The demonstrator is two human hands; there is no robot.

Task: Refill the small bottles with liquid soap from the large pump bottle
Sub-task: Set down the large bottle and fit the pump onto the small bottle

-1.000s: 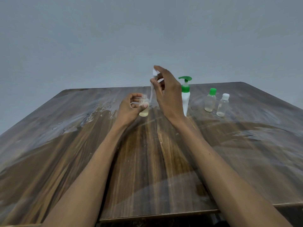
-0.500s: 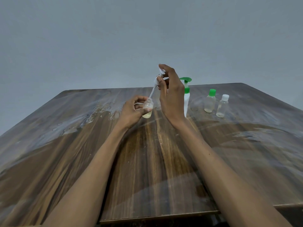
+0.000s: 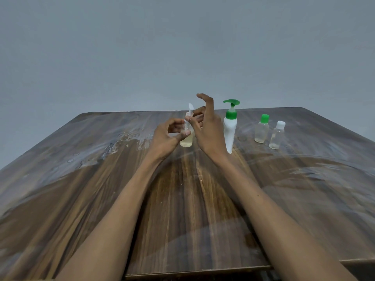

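Holding small bottle (image 3: 186,136) mid-tabletop (image 3: 101,179), left hand (image 3: 165,138) pinches its neck; right hand (image 3: 205,126) pinches white spray top (image 3: 190,110) above mouth. Pump bottle (image 3: 230,128) at 3 o'clock. Light, slick plastic, probably soapy; grip body, not neck.

Both forearms are bare to the frame edge, with no sleeves, rings or watch showing.
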